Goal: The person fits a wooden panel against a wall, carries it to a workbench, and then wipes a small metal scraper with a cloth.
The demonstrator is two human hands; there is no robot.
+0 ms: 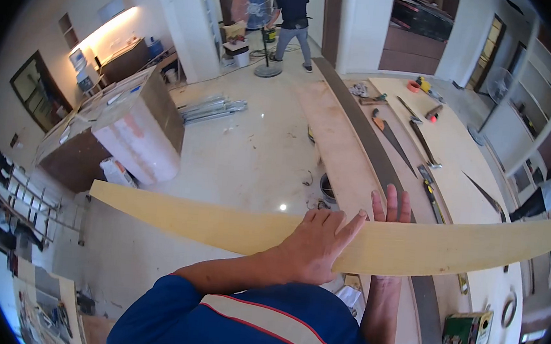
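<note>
A long, pale yellow wooden board (439,248) spans the head view in front of my body, its ends bent by the wide lens. My left hand (319,238) lies across the board near its middle, closed on it with the fingers at the far edge. Behind the board is my right hand (391,208); its fingers stretch up straight past the far edge. The right palm and thumb are hidden by the board, and the forearm shows below it.
On the workbench (475,137) to the right lie a handsaw (393,140), a hammer (425,144) and a spirit level (431,193). A green can (467,329) stands near right. Ahead, a person (292,19) works by a standing fan (257,10). Metal profiles (212,109) lie on the floor.
</note>
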